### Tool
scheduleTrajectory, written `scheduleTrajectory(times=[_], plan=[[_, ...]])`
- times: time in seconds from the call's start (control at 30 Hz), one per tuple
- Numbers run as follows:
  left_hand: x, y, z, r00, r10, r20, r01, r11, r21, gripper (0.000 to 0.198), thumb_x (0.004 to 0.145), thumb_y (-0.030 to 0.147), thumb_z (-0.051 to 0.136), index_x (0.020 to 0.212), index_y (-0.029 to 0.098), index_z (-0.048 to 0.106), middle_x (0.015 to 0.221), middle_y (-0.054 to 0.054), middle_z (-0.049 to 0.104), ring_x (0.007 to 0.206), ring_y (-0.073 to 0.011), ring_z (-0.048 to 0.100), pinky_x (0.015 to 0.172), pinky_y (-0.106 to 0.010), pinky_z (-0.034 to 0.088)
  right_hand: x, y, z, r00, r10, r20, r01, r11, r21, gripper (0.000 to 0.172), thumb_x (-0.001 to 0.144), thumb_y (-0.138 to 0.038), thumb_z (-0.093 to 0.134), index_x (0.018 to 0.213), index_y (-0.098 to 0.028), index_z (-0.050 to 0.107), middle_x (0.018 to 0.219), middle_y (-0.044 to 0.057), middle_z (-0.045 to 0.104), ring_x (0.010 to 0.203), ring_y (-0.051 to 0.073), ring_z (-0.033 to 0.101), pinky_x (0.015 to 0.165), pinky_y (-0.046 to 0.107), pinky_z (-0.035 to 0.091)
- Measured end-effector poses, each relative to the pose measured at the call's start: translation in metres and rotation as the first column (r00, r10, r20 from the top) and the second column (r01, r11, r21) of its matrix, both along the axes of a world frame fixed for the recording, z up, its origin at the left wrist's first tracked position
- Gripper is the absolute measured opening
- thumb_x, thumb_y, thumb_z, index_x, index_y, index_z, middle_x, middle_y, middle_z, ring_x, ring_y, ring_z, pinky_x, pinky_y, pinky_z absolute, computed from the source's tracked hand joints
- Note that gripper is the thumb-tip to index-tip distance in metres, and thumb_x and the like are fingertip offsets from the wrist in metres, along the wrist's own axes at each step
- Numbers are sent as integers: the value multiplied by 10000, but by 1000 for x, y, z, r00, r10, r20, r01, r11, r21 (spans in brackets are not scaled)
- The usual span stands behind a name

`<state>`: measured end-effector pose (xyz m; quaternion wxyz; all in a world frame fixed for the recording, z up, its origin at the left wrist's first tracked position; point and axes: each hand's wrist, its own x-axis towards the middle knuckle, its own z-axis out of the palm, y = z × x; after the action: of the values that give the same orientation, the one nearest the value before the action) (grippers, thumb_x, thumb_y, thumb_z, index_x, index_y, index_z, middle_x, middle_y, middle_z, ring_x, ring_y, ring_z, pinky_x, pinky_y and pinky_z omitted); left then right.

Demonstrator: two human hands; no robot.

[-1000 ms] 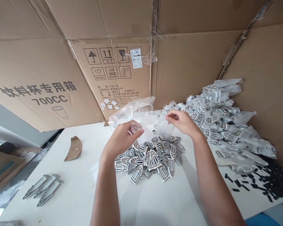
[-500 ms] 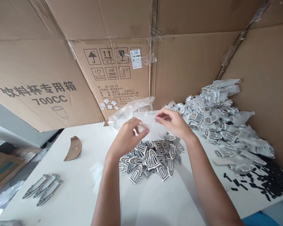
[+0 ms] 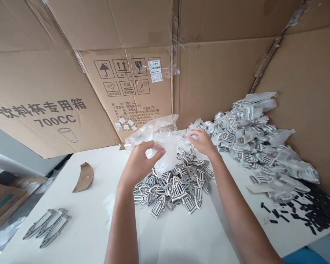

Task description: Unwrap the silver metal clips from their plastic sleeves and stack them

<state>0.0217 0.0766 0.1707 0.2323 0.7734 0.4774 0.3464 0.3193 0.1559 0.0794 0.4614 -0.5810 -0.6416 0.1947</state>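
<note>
A clear plastic bag hangs at my left hand, whose thumb and forefinger curl around its near edge. Just below lies a heap of arch-shaped metal pieces with brown scroll patterns and slots. My right hand is apart from that bag, beyond the heap's far right side. Its thumb and fingertips are pinched together near some whitish plastic, and what they hold is unclear. Behind it, to the right, rises a large pile of bagged metal pieces.
Small black strips lie scattered at the table's right edge. On the left are a brown cardboard scrap and several grey metal frames. Tall cardboard boxes wall off the back and right of the white table.
My right hand has moved away from the plastic bag toward the bagged pile. My left hand has shifted slightly left and down with the bag, which now hangs lower over the heap.
</note>
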Motion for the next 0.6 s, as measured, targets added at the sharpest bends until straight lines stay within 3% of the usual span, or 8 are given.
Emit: scheduleTrajectory(times=[0.03, 0.1, 0.17, 0.27, 0.37, 0.47, 0.53, 0.6], plan=[[-1, 0, 1, 1000, 0, 22, 0, 1000, -1, 164, 995, 399, 720, 926, 266, 787, 1031, -1, 825, 1006, -224, 734, 914, -398, 542, 12, 8, -14, 986, -155, 69, 156, 987, -21, 109, 881, -324, 729, 853, -227, 771, 1368, 149, 711, 1488, 376, 510, 1239, 585, 396], [-2, 0, 2, 999, 5, 49, -4, 1000, -6, 159, 990, 391, 722, 917, 261, 776, 1006, 2, 822, 980, -213, 730, 867, -380, 546, 34, 18, -37, 954, -275, 120, 287, 952, -102, 83, 841, -276, 727, 807, -215, 771, 1411, 171, 693, 1571, 392, 424, 1278, 554, 349], [-4, 1, 1, 999, 11, 49, -11, 1000, -8, 158, 984, 395, 729, 911, 261, 772, 989, 5, 819, 965, -208, 725, 866, -383, 546, 49, 22, -53, 952, -281, 119, 297, 945, -141, 92, 797, -263, 739, 727, -208, 760, 1389, 178, 700, 1506, 409, 504, 1226, 521, 419], [-4, 2, 0, 999, 6, 48, -5, 1000, -21, 168, 986, 404, 728, 908, 263, 773, 987, 8, 816, 955, -204, 724, 927, -414, 550, 58, 24, -61, 951, -293, 102, 305, 944, -129, 121, 768, -265, 713, 663, -207, 729, 1270, 175, 731, 1298, 392, 649, 1129, 495, 497], [-4, 4, -2, 999, 0, 49, 1, 1000, -24, 176, 992, 409, 716, 906, 265, 772, 974, 6, 808, 941, -204, 720, 977, -442, 554, 55, 25, -54, 944, -322, 69, 326, 943, -63, 156, 806, -306, 656, 718, -203, 733, 1144, 152, 743, 1051, 318, 705, 1057, 467, 536], [-3, 5, -4, 998, 7, 58, -6, 1000, -15, 159, 988, 406, 711, 935, 261, 750, 984, -6, 793, 953, -209, 716, 1009, -460, 556, 49, 23, -34, 947, -319, 32, 319, 948, 11, 218, 853, -357, 620, 779, -200, 753, 1070, 122, 744, 921, 269, 695, 995, 438, 555], [-2, 7, -7, 995, 33, 91, -32, 999, -13, 157, 965, 402, 733, 1019, 259, 702, 997, -18, 773, 963, -221, 720, 983, -462, 568, 44, 14, -15, 964, -264, -33, 266, 962, 62, 248, 875, -403, 633, 808, -207, 769, 1010, 95, 751, 920, 262, 693, 956, 421, 557], [0, 8, -11, 984, 100, 149, -95, 995, -39, 261, 941, 395, 750, 1114, 265, 605, 943, -13, 738, 876, -223, 727, 866, -445, 585, 36, -1, 8, 972, -119, -205, 143, 984, 107, 271, 879, -472, 706, 840, -213, 776, 947, 71, 755, 903, 253, 687, 893, 404, 553]])
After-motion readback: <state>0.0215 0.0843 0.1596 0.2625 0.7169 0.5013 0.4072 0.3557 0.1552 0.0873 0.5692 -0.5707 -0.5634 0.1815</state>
